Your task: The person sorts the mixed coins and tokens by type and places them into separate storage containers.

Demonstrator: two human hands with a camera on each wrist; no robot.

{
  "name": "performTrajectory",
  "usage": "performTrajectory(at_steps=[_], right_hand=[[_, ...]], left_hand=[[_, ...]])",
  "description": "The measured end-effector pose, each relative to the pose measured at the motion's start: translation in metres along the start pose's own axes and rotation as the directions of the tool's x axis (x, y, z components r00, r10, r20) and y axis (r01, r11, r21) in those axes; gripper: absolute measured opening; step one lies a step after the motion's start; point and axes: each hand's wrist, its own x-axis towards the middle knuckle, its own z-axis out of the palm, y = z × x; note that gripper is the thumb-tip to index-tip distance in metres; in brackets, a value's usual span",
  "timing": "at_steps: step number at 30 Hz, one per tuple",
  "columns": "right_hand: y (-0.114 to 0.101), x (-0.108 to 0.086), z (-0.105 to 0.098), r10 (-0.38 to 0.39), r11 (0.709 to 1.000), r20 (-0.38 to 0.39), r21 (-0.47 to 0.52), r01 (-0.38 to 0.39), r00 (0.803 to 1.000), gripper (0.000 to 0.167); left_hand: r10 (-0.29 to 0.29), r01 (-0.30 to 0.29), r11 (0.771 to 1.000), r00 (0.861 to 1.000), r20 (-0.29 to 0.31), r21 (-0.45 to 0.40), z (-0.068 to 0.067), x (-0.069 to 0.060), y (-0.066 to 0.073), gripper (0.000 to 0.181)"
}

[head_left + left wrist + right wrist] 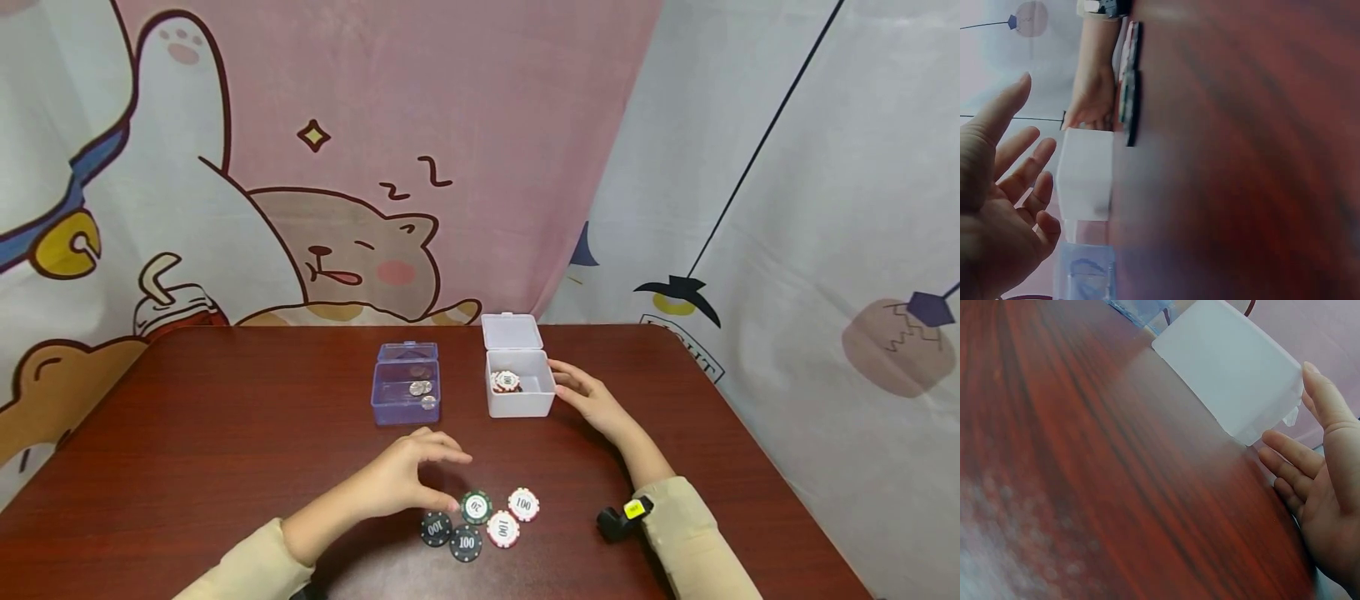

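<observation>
My left hand [408, 473] hovers just above the chips with thumb and fingers spread, holding nothing. Beneath and beside its thumb lie a green poker chip [476, 507], two black poker chips [467, 543] and two white poker chips with red rims [503, 529]. At the right wall of the white box [520, 406] is my right hand [592, 402], its fingers against or very near that side. The box's lid stands up, and red-and-white chips [507, 382] lie inside at the left. In the right wrist view the fingers [1291, 453] reach along the box's corner.
Left of the white box stands a translucent blue box [405, 413], lid raised, with several silver coins [422, 388] in it. Both sit toward the back of the dark red table [225, 442]. A printed curtain [480, 150] hangs behind the table.
</observation>
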Motion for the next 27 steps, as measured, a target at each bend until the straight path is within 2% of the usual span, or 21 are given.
performTrajectory(at_steps=[6, 15, 20, 27], right_hand=[[-0.001, 0.0, 0.0, -0.003, 1.0, 0.006, 0.004, 0.003, 1.0, 0.048], [-0.001, 0.0, 0.0, 0.004, 1.0, 0.002, -0.004, -0.004, 1.0, 0.048], [-0.001, 0.0, 0.0, 0.006, 1.0, 0.0, 0.0, -0.006, 1.0, 0.048], [0.0, 0.0, 0.0, 0.01, 1.0, -0.003, 0.01, -0.01, 1.0, 0.049]], left_hand=[[-0.018, 0.018, 1.0, 0.998, 0.067, -0.006, 0.001, -0.011, -0.002, 0.052], [0.038, -0.036, 0.999, 0.99, 0.136, -0.019, 0.003, -0.024, -0.007, 0.053], [0.029, -0.035, 0.999, 0.985, 0.173, 0.032, 0.004, -0.027, -0.01, 0.055], [0.056, -0.078, 0.991, 0.978, 0.202, 0.106, 0.007, -0.031, -0.016, 0.056]])
